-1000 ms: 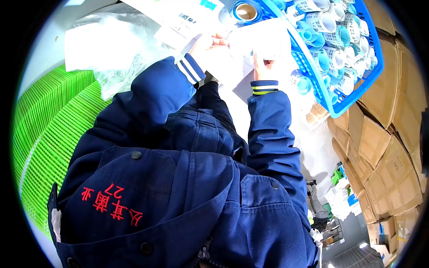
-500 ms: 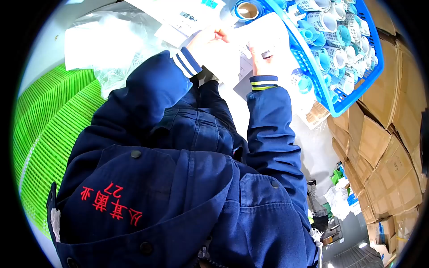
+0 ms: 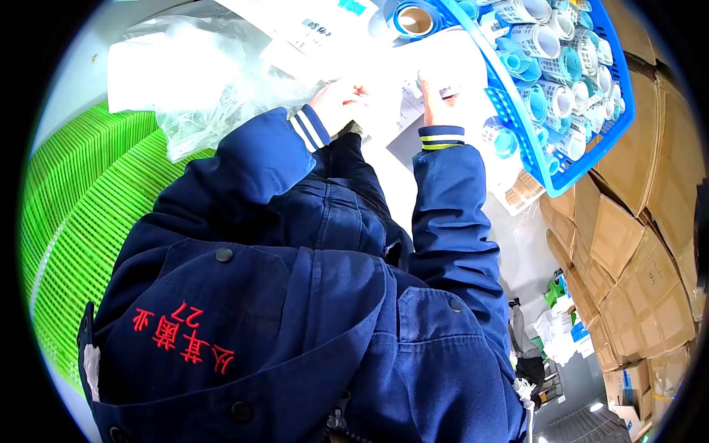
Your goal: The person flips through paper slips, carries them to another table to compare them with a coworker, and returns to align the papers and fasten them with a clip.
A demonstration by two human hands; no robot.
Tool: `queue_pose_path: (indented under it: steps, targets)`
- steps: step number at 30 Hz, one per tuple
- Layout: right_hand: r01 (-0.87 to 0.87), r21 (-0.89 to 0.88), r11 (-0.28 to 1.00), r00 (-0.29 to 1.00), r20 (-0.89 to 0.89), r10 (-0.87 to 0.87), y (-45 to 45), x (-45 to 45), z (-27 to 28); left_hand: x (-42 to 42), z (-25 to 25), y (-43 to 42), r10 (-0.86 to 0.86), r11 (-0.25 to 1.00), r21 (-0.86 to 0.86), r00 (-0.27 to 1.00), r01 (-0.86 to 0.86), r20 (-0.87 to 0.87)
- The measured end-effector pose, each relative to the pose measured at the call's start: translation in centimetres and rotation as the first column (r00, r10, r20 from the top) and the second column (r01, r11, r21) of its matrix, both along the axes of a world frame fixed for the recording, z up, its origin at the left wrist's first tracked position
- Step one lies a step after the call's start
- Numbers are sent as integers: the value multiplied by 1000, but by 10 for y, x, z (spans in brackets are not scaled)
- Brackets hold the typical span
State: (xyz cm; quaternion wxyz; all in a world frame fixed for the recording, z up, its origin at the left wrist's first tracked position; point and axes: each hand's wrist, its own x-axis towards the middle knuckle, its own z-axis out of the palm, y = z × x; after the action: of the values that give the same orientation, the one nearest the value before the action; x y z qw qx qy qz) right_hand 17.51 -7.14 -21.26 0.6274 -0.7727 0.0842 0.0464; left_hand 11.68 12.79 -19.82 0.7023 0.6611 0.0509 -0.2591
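Strong glare washes out the middle of the work surface. My left hand is closed, its fingertips pinched together over the bright white area. What they hold, if anything, is lost in the glare. My right hand is also closed, with the thumb raised, around something white that I cannot make out. Between and below the hands lie white printed sheets. A roll with a brown cardboard core stands beyond my right hand. Right of that hand, a blue plastic basket holds several rolled blue-and-white printed labels.
Crumpled clear plastic bags lie left of my left hand. Green slatted baskets stand at far left. White printed paper lies at the back. Stacked cardboard boxes line the right side. A loose blue roll sits beside the basket.
My left hand has moved slightly right and down, toward me. The right hand has shifted a little right, and the white thing by its thumb is less distinct.
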Motion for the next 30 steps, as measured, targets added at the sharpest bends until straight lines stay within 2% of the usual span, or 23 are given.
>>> queue_pose_path:
  steps: [2, 6, 9, 11, 15, 18, 27, 30]
  targets:
    - [26, 42, 999, 1000, 13, -27, 2, 0, -1, -1, -1, 0, 2, 1000, -6, 1000, -2, -3]
    - [29, 10, 1000, 1000, -4, -29, 3, -2, 8, -1, -3, 0, 11, 1000, -8, 1000, -11, 5]
    - [72, 77, 994, 997, -30, -70, 6, -3, 15, 0, -1, 1, -10, 1000, 11, 999, 10, -31]
    - [56, 20, 998, 998, -3, -56, 3, -3, 8, 0, -2, 1, 2, 1000, 8, 1000, -2, -20]
    - [67, 56, 996, 998, 9, -68, 2, -3, 5, 0, -1, 1, 9, 1000, 17, 1000, -9, -4]
    - [2, -23, 1000, 1000, -29, -2, 0, -1, 7, 0, 0, 0, 25, 1000, -2, 999, -25, -20]
    - [17, 3, 1000, 999, -34, -17, 5, -1, 20, 0, 1, 0, 20, 1000, -10, 999, -20, -49]
    - [42, 75, 996, 998, -39, -39, 7, -2, 19, -2, -7, -1, 43, 999, -19, 999, -43, -13]
